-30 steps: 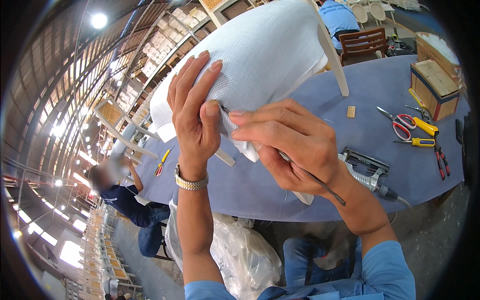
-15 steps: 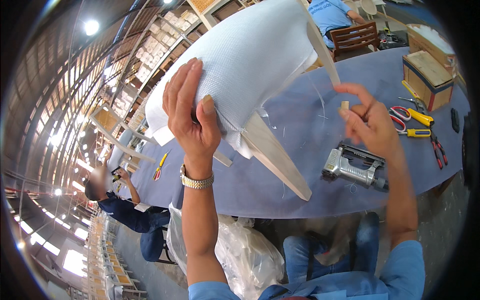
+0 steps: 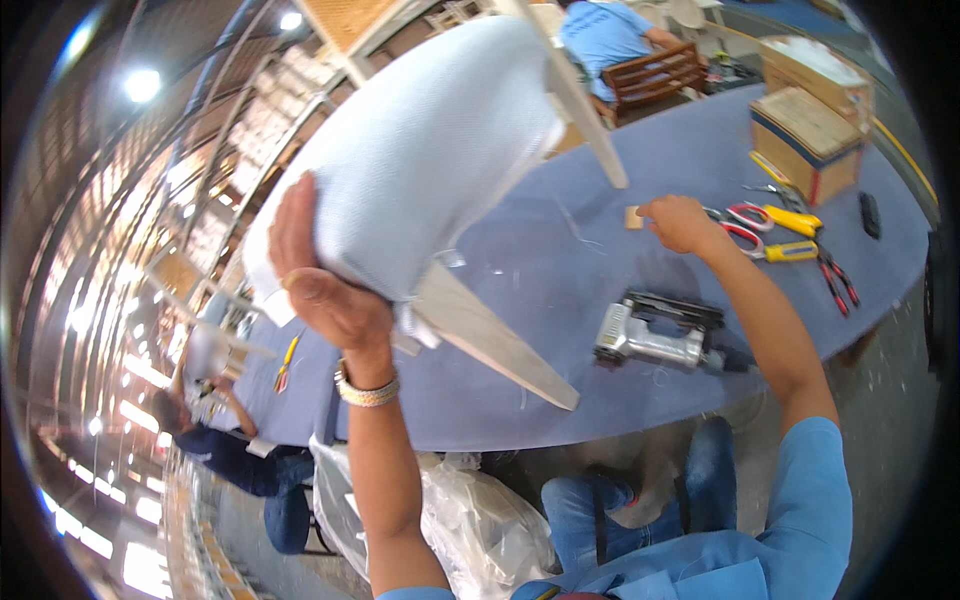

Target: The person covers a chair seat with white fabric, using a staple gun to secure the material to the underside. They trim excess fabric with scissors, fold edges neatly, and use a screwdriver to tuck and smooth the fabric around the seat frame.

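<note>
A chair with a pale blue woven seat and bare pale wooden legs stands tilted in the picture over the table. Against the seat's left side lies my left hand, its fingers stretched along the fabric and its thumb apart. To the right of the chair, my right hand is low over the table, index finger and thumb closed at a small wooden block. Nearer to me rests a silver and black staple gun, touched by neither hand.
Scissors with red and white handles, yellow-handled tools, red-handled pliers and cardboard boxes lie to the right on the blue-grey table. Clear plastic sheeting hangs below. Co-workers sit at the back and left.
My right hand has moved left and down with the small block, from above the table to near its surface. The whole view has shifted, and the left hand stays on the seat.
</note>
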`<state>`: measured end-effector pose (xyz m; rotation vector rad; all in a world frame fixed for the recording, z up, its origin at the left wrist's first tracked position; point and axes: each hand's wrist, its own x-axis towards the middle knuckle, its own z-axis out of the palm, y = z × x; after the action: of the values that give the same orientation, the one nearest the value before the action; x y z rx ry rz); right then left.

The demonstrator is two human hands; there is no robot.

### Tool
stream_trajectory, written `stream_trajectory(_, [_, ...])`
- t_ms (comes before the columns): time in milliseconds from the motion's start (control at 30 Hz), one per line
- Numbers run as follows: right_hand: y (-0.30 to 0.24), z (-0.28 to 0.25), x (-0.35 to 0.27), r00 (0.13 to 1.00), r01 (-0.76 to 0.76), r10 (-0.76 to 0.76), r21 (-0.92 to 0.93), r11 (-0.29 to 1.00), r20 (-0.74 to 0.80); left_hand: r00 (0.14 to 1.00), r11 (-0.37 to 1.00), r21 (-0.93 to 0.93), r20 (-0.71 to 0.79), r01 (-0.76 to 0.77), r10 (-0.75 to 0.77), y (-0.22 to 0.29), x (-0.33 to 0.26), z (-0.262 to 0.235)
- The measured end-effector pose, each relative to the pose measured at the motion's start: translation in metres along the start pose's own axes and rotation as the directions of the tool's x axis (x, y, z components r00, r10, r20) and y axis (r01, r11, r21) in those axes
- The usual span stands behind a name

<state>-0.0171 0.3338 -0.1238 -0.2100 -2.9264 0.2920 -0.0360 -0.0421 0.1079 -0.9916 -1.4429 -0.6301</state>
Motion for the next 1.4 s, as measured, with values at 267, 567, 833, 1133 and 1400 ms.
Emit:
stream_trajectory(267, [0.016,0.100,0.091,0.990,0.133,-0.139,-0.134,0.982,-0.031,0.999,1.000,0.006,-0.028,0.020,-0.020,0.004,-0.002,-0.007])
stream_trajectory(567, [-0.052,0.004,0.005,0.942,0.320,-0.331,0.150,0.935,0.050,0.871,0.900,-0.208,-0.242,0.383,-0.427,0.026,-0.043,-0.005])
stream_trajectory(833, [-0.194,-0.239,-0.130,0.798,0.565,-0.450,0.757,0.328,-0.400,0.575,0.319,-0.640,0.239,0.699,-0.782,0.069,-0.095,-0.002])
stream_trajectory(1133, [-0.250,-0.237,-0.116,0.875,0.465,-0.431,0.635,0.616,-0.222,0.650,0.324,-0.708,0.248,0.628,-0.719,0.069,-0.083,-0.003])
stream_trajectory(1400, [-0.266,-0.231,-0.110,0.901,0.431,-0.367,0.564,0.704,-0.231,0.646,0.293,-0.714,0.285,0.636,-0.708,0.063,-0.083,-0.010])
